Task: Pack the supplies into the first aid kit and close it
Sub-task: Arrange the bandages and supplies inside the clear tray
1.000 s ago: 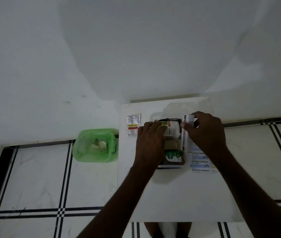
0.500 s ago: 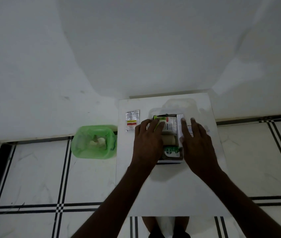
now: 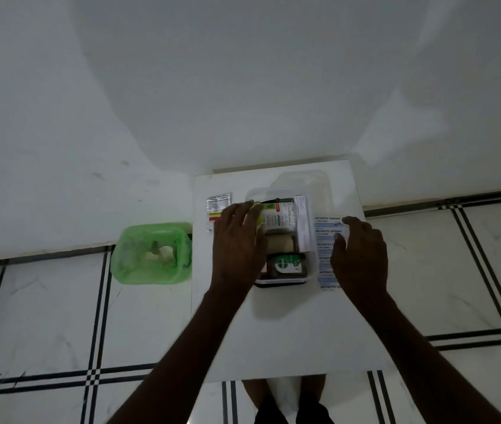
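The first aid kit box (image 3: 283, 282) lies open on a small white table (image 3: 289, 332). Inside it I see a brown Dettol bottle (image 3: 286, 264), a tan bandage roll (image 3: 280, 243), a cotton bud pack (image 3: 280, 218) and a slim white carton (image 3: 303, 224) standing along the right wall. My left hand (image 3: 237, 240) rests over the kit's left side, fingers on a yellow-green packet (image 3: 258, 214). My right hand (image 3: 359, 255) hovers open over the strip of antiseptic bandages (image 3: 325, 237) lying to the right of the kit. A sachet (image 3: 217, 206) lies to the left.
A green-lined bin (image 3: 151, 255) stands on the tiled floor left of the table. The clear lid (image 3: 313, 182) lies behind the kit. A white wall rises just behind the table. My legs show below the table's front edge.
My right hand has left the white carton, now standing in the kit, and moved right over the bandage strip. My left hand stayed on the kit's left side.
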